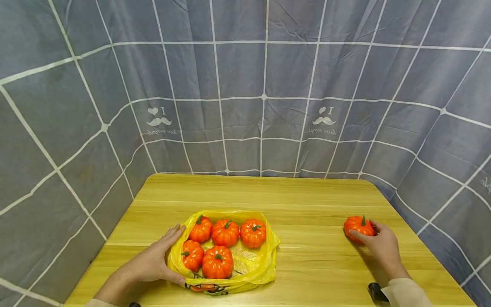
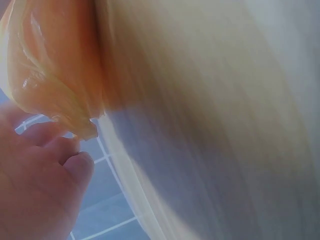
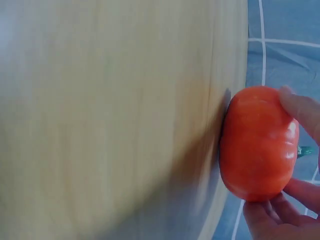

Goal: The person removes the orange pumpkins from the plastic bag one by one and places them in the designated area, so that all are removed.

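Observation:
On the left of the table lies an open yellow plastic bag point(image 1: 255, 273) with several small orange pumpkins point(image 1: 218, 262) inside, their green stems mostly upward. My left hand point(image 1: 153, 260) holds the bag's left side, thumb at the front rim and fingers along the back-left edge. Bag plastic point(image 2: 50, 75) bulges above the left hand point(image 2: 45, 170) in the left wrist view. At the far right, my right hand point(image 1: 383, 247) grips another small pumpkin point(image 1: 357, 228) between thumb and fingers. The right wrist view shows this pumpkin point(image 3: 260, 145) side-on, close to the tabletop; contact is unclear.
The wooden table point(image 1: 307, 200) spreads between bag and right hand. A grey curtain point(image 1: 245, 119) with white grid lines hangs behind and along both sides. A small black object point(image 1: 377, 293) sits by the right sleeve point(image 1: 406, 292).

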{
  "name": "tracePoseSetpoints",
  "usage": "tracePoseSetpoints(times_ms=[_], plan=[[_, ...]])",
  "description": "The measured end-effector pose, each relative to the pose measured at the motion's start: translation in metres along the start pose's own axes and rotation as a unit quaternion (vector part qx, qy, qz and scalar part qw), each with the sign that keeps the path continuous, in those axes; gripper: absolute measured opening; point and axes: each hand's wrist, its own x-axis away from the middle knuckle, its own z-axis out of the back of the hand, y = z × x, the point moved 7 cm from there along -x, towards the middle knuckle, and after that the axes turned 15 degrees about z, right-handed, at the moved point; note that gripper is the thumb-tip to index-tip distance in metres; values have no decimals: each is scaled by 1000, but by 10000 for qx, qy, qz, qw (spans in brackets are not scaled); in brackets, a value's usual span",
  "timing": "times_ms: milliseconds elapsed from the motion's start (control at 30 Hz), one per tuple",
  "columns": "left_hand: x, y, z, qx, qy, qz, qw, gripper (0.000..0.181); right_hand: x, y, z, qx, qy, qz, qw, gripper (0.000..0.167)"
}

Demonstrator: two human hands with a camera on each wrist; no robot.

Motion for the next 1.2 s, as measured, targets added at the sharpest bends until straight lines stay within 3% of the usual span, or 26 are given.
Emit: tracePoseSetpoints(times_ms=[233, 533, 633, 833, 967, 1200], plan=[[0, 0, 1, 42, -54, 24, 10000, 133, -3, 3, 5, 98, -133, -64, 9998, 94], [0, 0, 0, 64, -40, 15, 10000, 133, -3, 0, 5, 109, -53, -212, 9997, 118], [0, 0, 0, 50, -23, -3, 10000, 133, -1, -13, 10, 262, 284, 78, 9992, 118], [0, -3, -2, 62, -34, 88, 9999, 133, 2, -64, 18, 441, 942, 1169, 9877, 108], [0, -4, -2, 65, -39, 145, 9999, 133, 3, -96, 11, 245, 928, 1651, 9816, 103], [0, -3, -2, 64, -29, 128, 9999, 134, 5, -128, -18, -198, 445, 1974, 9791, 97]])
